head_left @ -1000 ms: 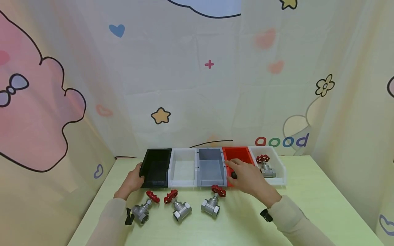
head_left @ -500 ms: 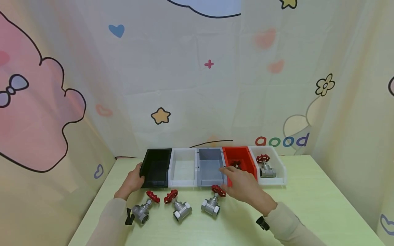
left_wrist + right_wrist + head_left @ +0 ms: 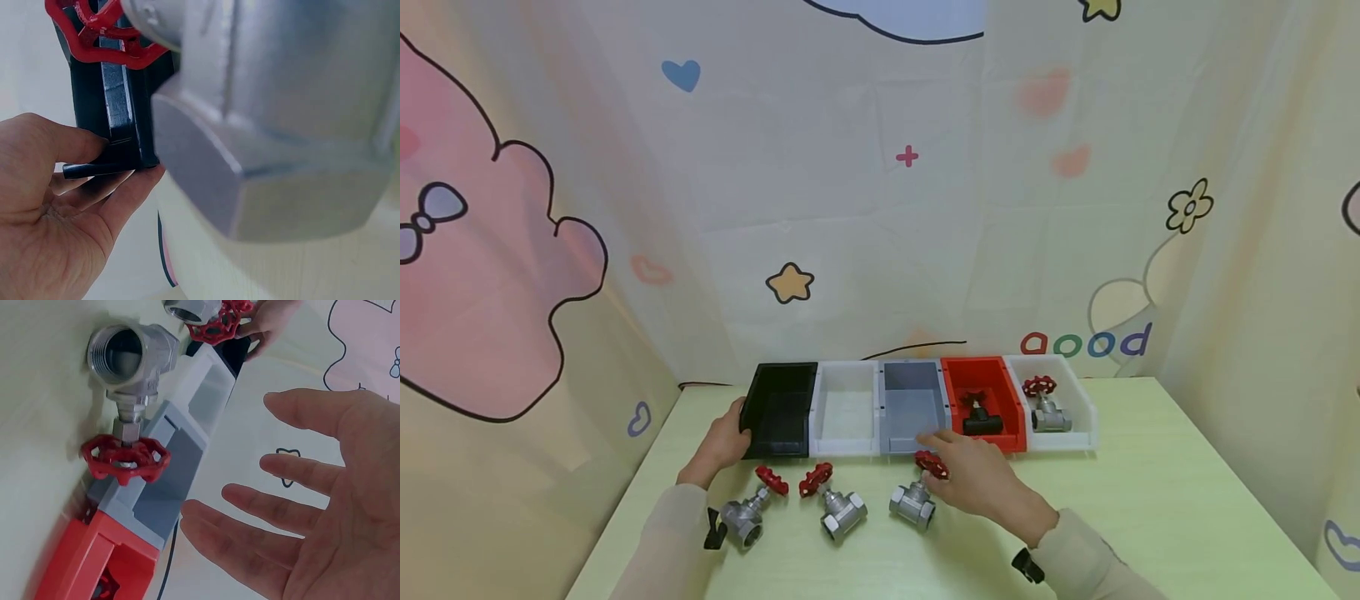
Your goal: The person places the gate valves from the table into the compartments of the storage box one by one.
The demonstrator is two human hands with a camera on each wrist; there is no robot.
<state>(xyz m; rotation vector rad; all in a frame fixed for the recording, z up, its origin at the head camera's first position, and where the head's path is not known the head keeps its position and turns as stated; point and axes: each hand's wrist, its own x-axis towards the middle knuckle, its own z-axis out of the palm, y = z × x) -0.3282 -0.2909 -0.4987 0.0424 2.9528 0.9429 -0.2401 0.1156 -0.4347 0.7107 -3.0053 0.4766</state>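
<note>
My left hand (image 3: 721,442) grips the outer left wall of the black bin (image 3: 781,408); in the left wrist view the thumb lies inside the rim and the fingers outside. My right hand (image 3: 976,475), fingers spread and holding nothing, hovers over the right-hand gate valve (image 3: 913,504), partly covering its red handwheel in the head view. In the right wrist view that valve's handwheel (image 3: 125,456) is fully visible, apart from the fingers. Two more silver valves with red wheels, the middle one (image 3: 842,512) and the left one (image 3: 745,518), lie on the table.
Right of the black bin stand a white bin (image 3: 845,408), a grey bin (image 3: 913,404), a red bin (image 3: 1017,433) and another white bin (image 3: 1084,417), joined in a row. A black-bodied valve (image 3: 982,423) sits in the red bin, a silver valve (image 3: 1051,417) in the right white one.
My right hand has withdrawn from the red bin, moving left and toward me over the right-hand valve. The black-bodied valve in the red bin has come into view. My left hand stays put.
</note>
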